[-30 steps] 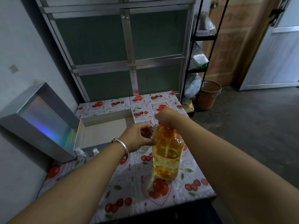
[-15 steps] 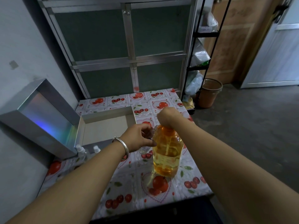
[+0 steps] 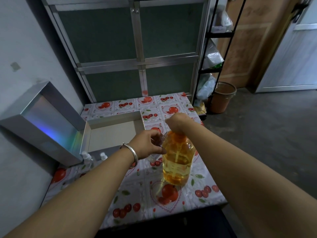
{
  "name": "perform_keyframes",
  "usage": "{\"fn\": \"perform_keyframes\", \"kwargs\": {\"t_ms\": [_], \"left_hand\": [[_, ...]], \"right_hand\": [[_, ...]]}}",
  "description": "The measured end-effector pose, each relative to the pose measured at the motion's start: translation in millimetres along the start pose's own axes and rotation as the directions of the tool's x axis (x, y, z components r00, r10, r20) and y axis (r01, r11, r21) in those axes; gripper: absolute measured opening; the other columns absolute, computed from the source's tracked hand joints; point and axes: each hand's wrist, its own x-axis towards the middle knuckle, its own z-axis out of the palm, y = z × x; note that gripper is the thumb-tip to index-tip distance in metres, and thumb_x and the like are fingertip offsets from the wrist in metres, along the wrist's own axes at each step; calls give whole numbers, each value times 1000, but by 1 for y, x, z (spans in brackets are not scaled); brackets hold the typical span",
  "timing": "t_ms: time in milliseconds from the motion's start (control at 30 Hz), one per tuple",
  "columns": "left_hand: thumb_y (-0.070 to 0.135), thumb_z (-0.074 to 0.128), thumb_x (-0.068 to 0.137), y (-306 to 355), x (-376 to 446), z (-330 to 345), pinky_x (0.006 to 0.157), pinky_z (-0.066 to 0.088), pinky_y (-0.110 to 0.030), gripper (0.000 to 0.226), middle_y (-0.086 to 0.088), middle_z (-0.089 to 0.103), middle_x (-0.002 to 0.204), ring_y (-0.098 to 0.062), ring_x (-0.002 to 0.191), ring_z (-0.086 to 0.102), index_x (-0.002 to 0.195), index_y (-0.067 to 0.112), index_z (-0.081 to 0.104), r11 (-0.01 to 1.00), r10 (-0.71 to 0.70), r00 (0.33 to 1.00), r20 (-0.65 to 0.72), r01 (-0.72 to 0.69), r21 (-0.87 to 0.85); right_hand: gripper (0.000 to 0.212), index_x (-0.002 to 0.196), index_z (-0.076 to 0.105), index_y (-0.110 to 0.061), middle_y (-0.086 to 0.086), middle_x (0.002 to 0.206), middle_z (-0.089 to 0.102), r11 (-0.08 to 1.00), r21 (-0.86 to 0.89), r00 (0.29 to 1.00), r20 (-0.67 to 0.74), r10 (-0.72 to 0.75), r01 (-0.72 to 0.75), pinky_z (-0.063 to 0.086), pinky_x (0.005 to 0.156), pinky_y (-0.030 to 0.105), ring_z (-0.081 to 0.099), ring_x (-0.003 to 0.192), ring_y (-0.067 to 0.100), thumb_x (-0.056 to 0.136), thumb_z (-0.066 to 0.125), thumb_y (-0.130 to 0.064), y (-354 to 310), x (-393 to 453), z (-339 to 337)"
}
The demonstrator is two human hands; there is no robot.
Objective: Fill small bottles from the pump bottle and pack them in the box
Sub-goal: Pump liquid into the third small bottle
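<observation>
Both hands are busy at the pump bottle (image 3: 177, 162): my right hand (image 3: 176, 123) sits curled over its orange pump head, fingers wrapped down around the top, while my left hand (image 3: 147, 145) pinches a small clear bottle (image 3: 158, 140) held right against the pump bottle's shoulder (its mouth is hidden by my fingers, so I cannot tell how it meets the spout). A silver bangle (image 3: 131, 152) rings my left wrist.

The pump bottle stands upright toward the near right part of the table (image 3: 140, 200), with some bare cloth between it and the right edge and more between it and the near edge. One open box (image 3: 113, 133) lies flat at the table's left side, its far right corner near my left hand; its silvery lid (image 3: 39, 121) leans up against the left wall. Just in front of the box's near wall, at the left edge, I count two small bottles (image 3: 93, 157) with white caps, standing close together.

Counted: one pump bottle, one box, three small bottles in sight. No label or writing can be read on any of them. Beyond the far right corner stand a black rack (image 3: 212, 66) and one brown bucket (image 3: 223, 97).
</observation>
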Motion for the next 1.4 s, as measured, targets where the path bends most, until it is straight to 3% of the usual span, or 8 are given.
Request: {"fn": "perform_keyframes", "kwargs": {"t_ms": [133,267,467,633,833,1000,1200,1400], "left_hand": [[19,79,69,-1,0,-1,78,52,-30,33,-7,67,92,-22,86,63,96,9,64,1000,-9,1000,6,9,-11],[19,80,68,-2,1,0,69,49,-20,33,-5,66,88,-18,80,61,95,9,64,1000,-8,1000,8,8,-7],[21,80,68,-2,0,-2,65,46,-17,30,3,61,80,-10,72,56,91,12,62,1000,1,1000,1,-1,25],[20,79,69,-1,1,0,60,41,-15,26,6,58,76,-8,69,53,85,16,60,1000,2,1000,19,-3,27],[22,80,68,-1,3,1,72,50,-29,33,-3,62,82,-16,73,56,92,8,62,999,2,1000,5,-3,42],[20,79,68,1,3,-1,82,52,-31,36,-2,64,89,-18,84,61,98,8,62,1000,3,1000,21,-4,19],[21,79,68,3,0,-2,82,52,-32,35,-4,65,90,-19,84,61,97,8,63,999,4,1000,15,-5,39],[22,80,68,3,2,-3,81,52,-32,37,-7,66,93,-21,86,62,97,7,63,998,3,1000,10,-4,65]], "right_hand": [[43,138,41,-7,12,124,53,998,-61,1000,1,-25,25,44,75,24,56,100,21,95,43,-9,-2,-1,-4],[35,130,51,-10,8,101,54,999,-53,999,-45,9,-12,42,71,27,51,76,17,96,40,-13,1,7,5],[48,144,31,-8,14,136,46,999,-24,999,11,-37,37,47,92,30,51,118,27,98,41,-11,-3,-4,-6],[35,127,52,-5,9,102,53,1000,6,997,-66,31,-30,45,75,28,52,87,21,96,40,-14,2,3,5],[44,139,38,-7,13,125,51,1000,23,1000,-12,-9,9,41,74,24,49,93,21,96,44,-10,-2,-3,-5],[33,127,50,-8,6,88,50,1000,-5,999,-19,30,-30,41,68,25,48,70,14,96,42,-14,0,4,3],[47,143,34,-9,13,134,47,992,127,998,-49,25,-18,46,89,28,52,117,26,97,42,-11,-3,-9,-6],[27,119,55,-8,6,91,54,983,156,992,-62,108,-98,46,73,26,53,75,15,96,43,-17,-2,-3,3]]}}
